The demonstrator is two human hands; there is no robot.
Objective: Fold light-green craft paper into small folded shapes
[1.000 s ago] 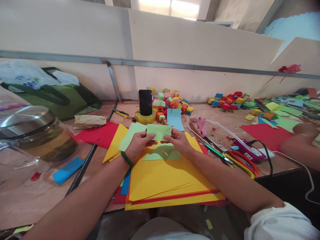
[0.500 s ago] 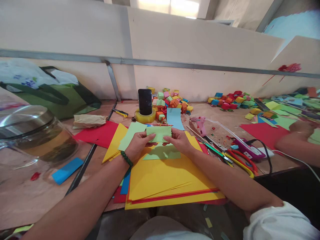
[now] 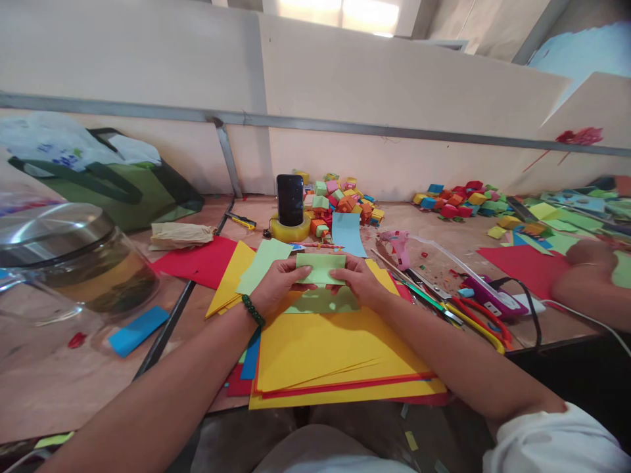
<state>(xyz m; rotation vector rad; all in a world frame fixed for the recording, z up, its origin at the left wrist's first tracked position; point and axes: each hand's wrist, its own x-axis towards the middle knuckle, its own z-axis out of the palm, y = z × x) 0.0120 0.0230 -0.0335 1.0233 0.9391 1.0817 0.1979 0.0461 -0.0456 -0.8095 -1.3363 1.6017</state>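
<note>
A small piece of light green paper (image 3: 321,270) is held up between my two hands, above a stack of yellow paper (image 3: 335,348). My left hand (image 3: 280,284), below a dark green bead bracelet (image 3: 252,310), pinches its left end with the thumb on top. The right end is gripped the same way by my right hand (image 3: 361,280). Underneath, another light green sheet (image 3: 323,301) lies flat on the yellow stack, partly shaded by my hands. To the left, one more light green sheet (image 3: 263,261) rests over yellow pieces.
A phone (image 3: 290,201) leans upright at a tape roll (image 3: 290,230). Behind are heaps of small paper cubes (image 3: 345,200). On the right lie a pink glue gun (image 3: 398,246), scissors (image 3: 476,322) and a purple power strip (image 3: 493,299). A glass teapot (image 3: 93,269) stands left. Another person's hand (image 3: 589,269) is far right.
Both hands still grip the green paper, which now shows a slightly taller face. The whole view has shifted slightly, moving things a little to the right.
</note>
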